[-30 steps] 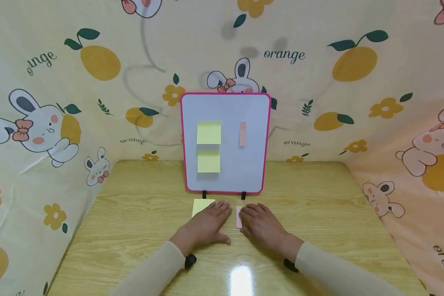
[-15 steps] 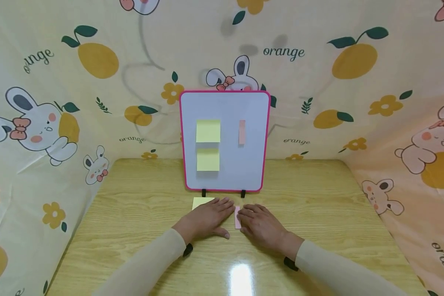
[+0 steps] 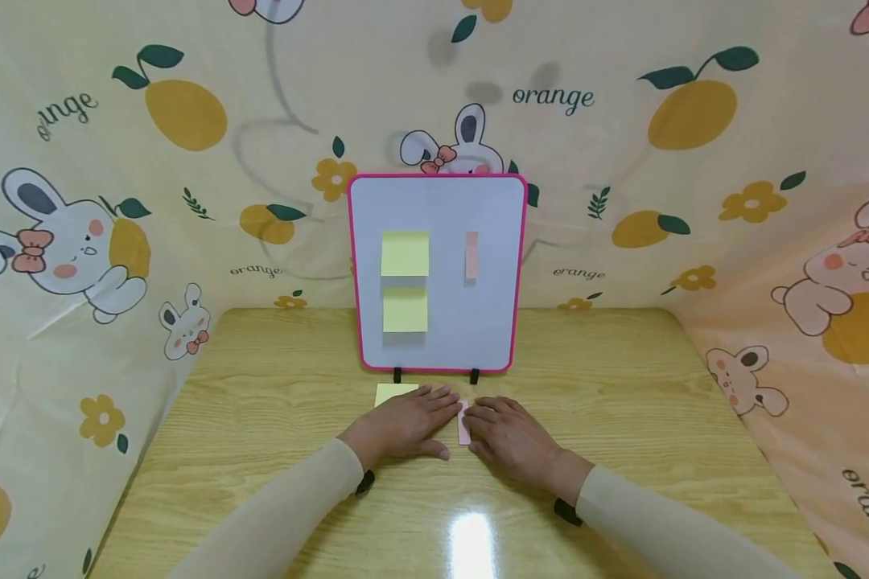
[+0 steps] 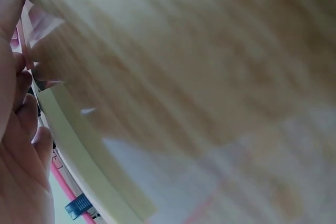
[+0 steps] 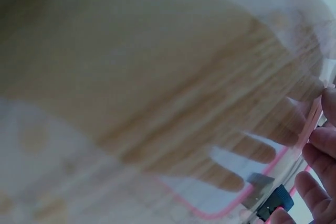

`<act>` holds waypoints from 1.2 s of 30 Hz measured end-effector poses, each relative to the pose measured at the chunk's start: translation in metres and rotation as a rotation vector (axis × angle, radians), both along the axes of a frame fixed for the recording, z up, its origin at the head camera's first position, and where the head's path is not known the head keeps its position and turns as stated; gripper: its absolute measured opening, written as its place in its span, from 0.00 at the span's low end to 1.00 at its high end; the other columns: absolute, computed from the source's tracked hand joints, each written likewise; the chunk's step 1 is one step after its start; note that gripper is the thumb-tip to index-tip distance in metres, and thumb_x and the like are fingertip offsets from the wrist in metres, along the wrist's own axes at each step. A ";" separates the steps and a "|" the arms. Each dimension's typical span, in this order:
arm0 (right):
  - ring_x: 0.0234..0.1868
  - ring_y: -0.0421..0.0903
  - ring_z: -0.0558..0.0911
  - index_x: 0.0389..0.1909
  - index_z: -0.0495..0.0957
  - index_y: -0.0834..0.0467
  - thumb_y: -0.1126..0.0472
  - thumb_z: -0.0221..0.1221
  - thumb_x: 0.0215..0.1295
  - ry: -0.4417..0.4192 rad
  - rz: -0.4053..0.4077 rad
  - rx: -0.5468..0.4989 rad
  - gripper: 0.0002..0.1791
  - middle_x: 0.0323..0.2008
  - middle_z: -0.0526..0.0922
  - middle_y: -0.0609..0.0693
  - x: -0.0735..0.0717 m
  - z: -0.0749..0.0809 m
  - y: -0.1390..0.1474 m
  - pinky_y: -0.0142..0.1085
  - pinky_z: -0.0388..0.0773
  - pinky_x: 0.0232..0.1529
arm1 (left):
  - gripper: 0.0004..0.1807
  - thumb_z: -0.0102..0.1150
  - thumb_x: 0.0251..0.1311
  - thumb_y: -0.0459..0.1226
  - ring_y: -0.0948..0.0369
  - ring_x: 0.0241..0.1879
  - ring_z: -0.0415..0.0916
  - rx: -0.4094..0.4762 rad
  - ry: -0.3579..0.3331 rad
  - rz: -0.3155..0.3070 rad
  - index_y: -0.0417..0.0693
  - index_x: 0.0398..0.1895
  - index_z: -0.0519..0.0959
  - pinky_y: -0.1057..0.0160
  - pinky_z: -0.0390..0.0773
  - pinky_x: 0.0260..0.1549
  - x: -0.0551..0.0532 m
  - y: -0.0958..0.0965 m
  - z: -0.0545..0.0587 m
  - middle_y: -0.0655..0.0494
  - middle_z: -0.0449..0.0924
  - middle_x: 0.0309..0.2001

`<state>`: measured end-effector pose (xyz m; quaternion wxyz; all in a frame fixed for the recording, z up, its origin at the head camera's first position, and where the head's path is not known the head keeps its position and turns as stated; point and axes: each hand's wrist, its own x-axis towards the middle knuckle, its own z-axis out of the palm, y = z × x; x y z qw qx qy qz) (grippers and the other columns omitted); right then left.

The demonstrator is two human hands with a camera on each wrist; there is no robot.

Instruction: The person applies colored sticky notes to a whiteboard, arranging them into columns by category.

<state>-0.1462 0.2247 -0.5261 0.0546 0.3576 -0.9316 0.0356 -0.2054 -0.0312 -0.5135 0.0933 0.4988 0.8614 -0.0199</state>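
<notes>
In the head view my left hand (image 3: 410,422) lies palm down on the table, fingers straight, partly covering a yellow sticky note pad (image 3: 393,392). Its fingertips reach the left side of a narrow pink sticky note pad (image 3: 463,435). From the other side, my right hand (image 3: 516,438) rests with loosely bent fingers, their tips right at the pink pad's right edge. The left wrist view shows the yellow pad's thick edge (image 4: 94,156) beside the left fingers (image 4: 26,114). In the right wrist view, the right fingers (image 5: 317,156) are beside the pink pad's edge (image 5: 310,121).
Behind the hands stands a pink-framed whiteboard (image 3: 471,326) on small black feet (image 3: 474,375). Two yellow sticky notes (image 3: 405,254) are stuck on its left half and one pink strip (image 3: 471,256) on its right. A patterned cloth (image 3: 586,161) encloses the wooden table (image 3: 261,362).
My left hand has slid slightly right and forward, nearer the pink pad and over more of the yellow pad. The right hand has hardly moved. The head view has tilted a little.
</notes>
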 end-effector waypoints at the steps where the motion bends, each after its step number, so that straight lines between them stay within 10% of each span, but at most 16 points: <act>1: 0.71 0.53 0.77 0.64 0.82 0.56 0.47 0.61 0.77 0.004 0.002 -0.008 0.23 0.65 0.83 0.50 0.000 0.000 0.000 0.54 0.72 0.75 | 0.47 0.43 0.75 0.67 0.58 0.85 0.44 0.004 -0.007 0.000 0.50 0.86 0.52 0.55 0.50 0.84 0.000 0.000 -0.001 0.55 0.51 0.85; 9: 0.59 0.48 0.79 0.47 0.83 0.51 0.48 0.66 0.73 0.041 0.005 -0.077 0.12 0.51 0.84 0.46 0.000 -0.002 -0.001 0.48 0.80 0.61 | 0.48 0.46 0.73 0.66 0.58 0.85 0.46 0.032 -0.059 0.011 0.51 0.86 0.52 0.55 0.49 0.85 -0.002 0.000 -0.002 0.55 0.52 0.85; 36: 0.48 0.45 0.76 0.43 0.78 0.51 0.46 0.66 0.73 0.103 0.024 -0.041 0.13 0.46 0.82 0.45 0.001 -0.002 -0.007 0.40 0.76 0.46 | 0.51 0.47 0.71 0.69 0.59 0.85 0.47 0.050 -0.072 0.033 0.49 0.86 0.52 0.56 0.51 0.84 -0.003 -0.001 -0.004 0.54 0.52 0.85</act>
